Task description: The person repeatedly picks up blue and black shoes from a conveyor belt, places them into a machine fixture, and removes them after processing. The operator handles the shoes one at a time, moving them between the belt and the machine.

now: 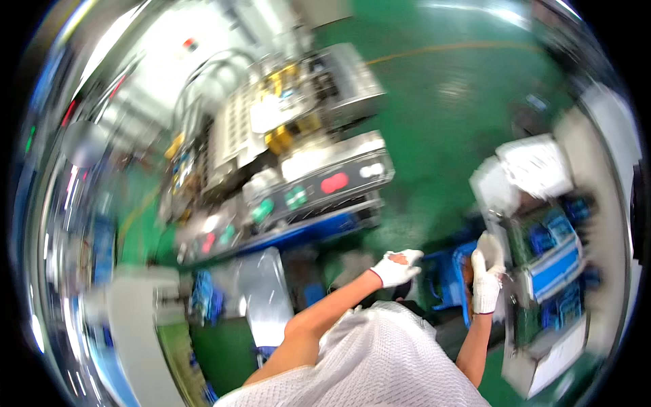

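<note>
My left hand [397, 268], in a white knit glove with a reddish-brown patch, is held out in front of my body. Its fingers are loosely apart and nothing shows in them, though motion blurs the view. Farther right, my right hand [487, 277], also gloved in white, has its fingers stretched forward and the thumb apart. It is beside the rim of a blue plastic basket [464, 288], and I cannot tell whether it touches it. Something brown [468, 268] shows inside the basket, too blurred to name.
A machine bench with a control panel [325, 184] of red and green buttons stands ahead. At right, a rack holds blue bins [553, 271] and white packages [534, 166]. A metal sheet-like surface [263, 298] and grey table [139, 332] lie left, over green floor [434, 102].
</note>
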Demonstrator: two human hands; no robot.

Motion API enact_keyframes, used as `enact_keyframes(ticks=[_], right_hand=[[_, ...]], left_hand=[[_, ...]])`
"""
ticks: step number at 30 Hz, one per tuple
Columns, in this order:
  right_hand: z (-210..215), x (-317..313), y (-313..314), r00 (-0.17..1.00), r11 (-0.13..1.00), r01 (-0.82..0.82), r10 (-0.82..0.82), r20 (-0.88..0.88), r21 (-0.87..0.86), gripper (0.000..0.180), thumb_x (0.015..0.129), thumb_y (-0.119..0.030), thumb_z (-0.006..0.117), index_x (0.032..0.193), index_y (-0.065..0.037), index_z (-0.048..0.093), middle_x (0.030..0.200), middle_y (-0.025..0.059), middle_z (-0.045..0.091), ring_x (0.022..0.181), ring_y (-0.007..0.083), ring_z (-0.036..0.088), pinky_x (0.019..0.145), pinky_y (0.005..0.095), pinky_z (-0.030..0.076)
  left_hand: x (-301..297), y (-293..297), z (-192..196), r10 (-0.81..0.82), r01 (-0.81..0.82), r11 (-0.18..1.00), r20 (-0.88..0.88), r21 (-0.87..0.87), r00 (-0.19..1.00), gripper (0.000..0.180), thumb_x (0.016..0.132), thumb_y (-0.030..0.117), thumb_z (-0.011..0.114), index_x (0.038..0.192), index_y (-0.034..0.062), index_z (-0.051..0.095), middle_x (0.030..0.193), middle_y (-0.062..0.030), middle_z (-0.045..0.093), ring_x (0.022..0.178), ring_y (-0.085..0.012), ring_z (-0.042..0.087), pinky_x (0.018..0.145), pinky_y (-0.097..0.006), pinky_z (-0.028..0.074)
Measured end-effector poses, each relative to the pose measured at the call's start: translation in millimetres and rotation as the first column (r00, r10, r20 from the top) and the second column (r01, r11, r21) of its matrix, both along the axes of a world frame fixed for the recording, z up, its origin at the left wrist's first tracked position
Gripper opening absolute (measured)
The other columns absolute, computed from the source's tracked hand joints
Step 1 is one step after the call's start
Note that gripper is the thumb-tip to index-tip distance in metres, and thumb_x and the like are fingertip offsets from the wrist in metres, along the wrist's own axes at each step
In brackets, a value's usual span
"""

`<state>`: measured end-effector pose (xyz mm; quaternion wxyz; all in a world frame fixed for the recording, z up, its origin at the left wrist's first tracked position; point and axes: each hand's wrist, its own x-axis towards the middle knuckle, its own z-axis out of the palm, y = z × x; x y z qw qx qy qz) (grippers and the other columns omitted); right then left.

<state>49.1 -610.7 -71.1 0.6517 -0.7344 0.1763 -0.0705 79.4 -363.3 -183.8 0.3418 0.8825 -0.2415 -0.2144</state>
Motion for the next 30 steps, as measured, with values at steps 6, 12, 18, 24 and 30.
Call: enact_keyframes(ticks=[6,12,18,24,30], right_hand=[[-127,20,157,0.522,0.492,-0.852,0.764,-0.38,-0.18,0.067,0.094,-0.013,0.069,0.15,0.003,0.037,0.149,0.03,0.047,0.14,0.038,0.048,0.115,0.0433,0.04],[-142,4,314,0.159,-0.043,-0.948,0.793,-0.587,-0.315,0.071,0.09,-0.017,0.073,0.15,0.002,0.039,0.146,0.0304,0.051,0.136,0.0369,0.053,0.111,0.0426,0.044],[-147,-57,476,-0.083,-0.191,-0.974,0.794,-0.602,-0.119,0.07,0.09,-0.009,0.07,0.15,0.004,0.037,0.15,0.0292,0.047,0.138,0.0367,0.05,0.113,0.0426,0.043],[-163,-78,512,-0.139,-0.412,-0.899,0.587,-0.798,-0.146,0.068,0.092,-0.015,0.071,0.148,0.003,0.037,0.146,0.0265,0.052,0.136,0.0336,0.053,0.111,0.0415,0.045],[-172,-47,472,0.042,-0.482,-0.855,0.308,-0.95,-0.194,0.073,0.089,-0.028,0.073,0.146,0.004,0.04,0.144,0.0228,0.055,0.134,0.0317,0.055,0.111,0.0399,0.043]], left_hand=[[-236,357,-35,0.963,-0.964,0.16,0.181,0.214,0.2,0.043,0.091,0.035,0.06,0.118,0.0026,0.066,0.119,-0.0233,0.068,0.113,-0.0387,0.064,0.099,-0.045,0.05],[-517,449,-87,0.66,-0.698,-0.71,0.435,0.096,-0.612,0.023,0.092,0.027,0.065,0.111,0.0152,0.068,0.116,-0.0105,0.069,0.109,-0.0321,0.066,0.089,-0.051,0.05],[-578,478,-150,0.683,-0.586,-0.71,0.181,0.389,-0.707,0.036,0.087,0.018,0.067,0.121,0.0273,0.064,0.139,-0.0091,0.055,0.13,-0.0365,0.049,0.101,-0.066,0.039],[-616,625,-169,0.577,-0.708,-0.706,0.594,0.018,-0.56,0.04,0.089,0.005,0.06,0.128,0.0178,0.06,0.139,-0.0114,0.055,0.129,-0.0377,0.049,0.101,-0.057,0.044],[-733,842,-145,0.466,-0.515,-0.832,0.762,0.206,-0.449,0.033,0.094,0.036,0.058,0.106,0.0071,0.071,0.091,-0.0199,0.071,0.086,-0.0433,0.068,0.08,-0.054,0.055]])
